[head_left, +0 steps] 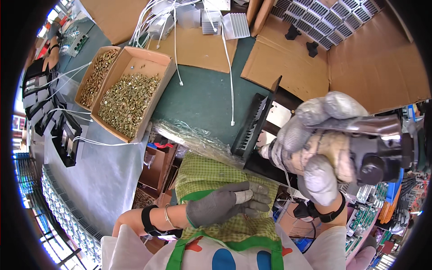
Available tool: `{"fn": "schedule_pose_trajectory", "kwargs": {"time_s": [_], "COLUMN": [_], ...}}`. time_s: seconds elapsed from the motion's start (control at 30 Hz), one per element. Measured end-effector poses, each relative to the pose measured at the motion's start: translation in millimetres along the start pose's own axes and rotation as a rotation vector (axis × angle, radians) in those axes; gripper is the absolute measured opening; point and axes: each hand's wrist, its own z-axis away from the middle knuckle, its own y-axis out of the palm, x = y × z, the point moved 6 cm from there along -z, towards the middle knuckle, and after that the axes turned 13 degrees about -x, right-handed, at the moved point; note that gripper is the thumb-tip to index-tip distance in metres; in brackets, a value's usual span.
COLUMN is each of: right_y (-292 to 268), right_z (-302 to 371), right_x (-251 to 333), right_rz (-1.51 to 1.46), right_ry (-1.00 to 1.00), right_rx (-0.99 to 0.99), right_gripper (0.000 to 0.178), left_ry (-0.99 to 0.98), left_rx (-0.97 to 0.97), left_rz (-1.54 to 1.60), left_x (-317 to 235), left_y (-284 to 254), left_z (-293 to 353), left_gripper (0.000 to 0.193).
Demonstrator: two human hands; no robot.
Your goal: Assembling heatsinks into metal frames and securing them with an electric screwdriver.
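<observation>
Green worktable [202, 96], cardboard sheets [288, 67], 2 screw boxes [130, 90], daylight at left.

Green table [202, 99]: screw boxes [128, 96], cardboard sheets [198, 47].

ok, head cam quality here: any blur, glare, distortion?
Head view: strong fisheye, black corners, edges bending at the rim; the right hand and its power tool loom large and slightly soft; glare on the plastic film; daylight blown out at far left; screw box sharp.
</observation>
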Motion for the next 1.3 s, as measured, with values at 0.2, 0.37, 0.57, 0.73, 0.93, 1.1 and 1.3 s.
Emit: {"fn": "schedule_pose_trajectory", "kwargs": {"time_s": [0.2,0.37,0.57,0.73,0.93,1.1,1.3], "right_y": [26.7,14.1,4.5,39.4,35.0,21.0,-17.4], "right_z": [-24.4,-9.5,24.1,2.2,16.7,19.1,-4.8], "right_x": [7.6,-11.2,-7.4,47.9,61.8,56.7,21.9], "right_rz": [1.076,0.984,0.327,0.027,0.087,0.072,-0.067], "right_ry": [0.443,0.641,0.395,0.427,0.413,0.419,0.300], "right_rx": [0.565,0.525,-0.276,-0.241,-0.165,-0.144,0.217], "right_gripper": [0.043,0.038,0.064,0.048,0.054,0.059,0.066], "left_ry": [-0.007,0.116,0.184,0.103,0.055,0.035,-0.051], "left_rx": [-0.058,-0.107,-0.079,0.028,0.025,0.159,0.023], "left_rz": [-0.133,-0.164,-0.062,0.108,0.158,0.037,-0.012], "left_x": [-8.9,-13.1,-16.6,-21.5,-19.1,-18.2,9.8], "left_y": [-4.9,-10.7,-13.3,4.1,13.1,9.5,1.3], "left_z": [4.7,1.3,-4.5,1.4,-2.3,-7.4,-10.5], "left_gripper": [0.033,0.029,0.027,0.035,0.034,0.041,0.055]}}
